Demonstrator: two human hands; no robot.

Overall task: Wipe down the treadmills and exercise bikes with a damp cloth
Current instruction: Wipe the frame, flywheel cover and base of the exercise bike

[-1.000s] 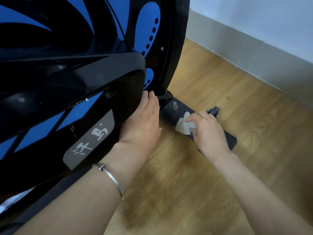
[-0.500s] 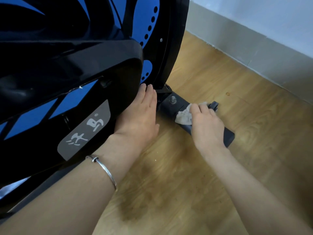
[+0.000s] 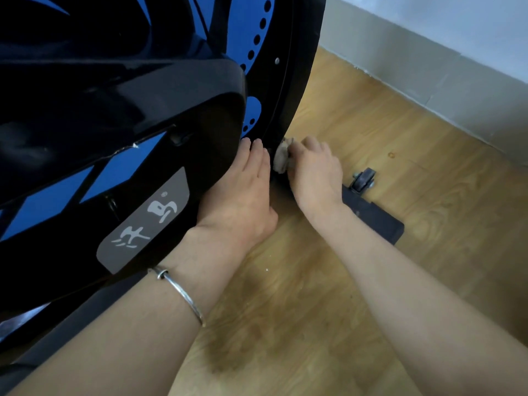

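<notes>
Half a second ago the right hand (image 3: 314, 172) rubbed the cloth (image 3: 281, 160) on the bar (image 3: 371, 215) at the foot of the bike (image 3: 143, 110). Now it has left the bar and moved up and inward, and the cloth sits against the lower edge of the black wheel rim (image 3: 297, 81), just beside the left hand's fingertips. The bar's outer end and the roller (image 3: 363, 181) behind it lie uncovered. The left hand (image 3: 243, 195) has stayed where it was. The right hand's fingers are curled round the crumpled pale cloth, bunching it and pressing it to the rim; only a wad of cloth shows past the knuckles. The left hand lies flat, fingers straight and together, palm on the bike's glossy black cover, holding nothing. In view are two hands, one cloth, one bike, one roller, and one silver bangle (image 3: 180, 290) on the left wrist, all above a wooden floor (image 3: 385, 132).
</notes>
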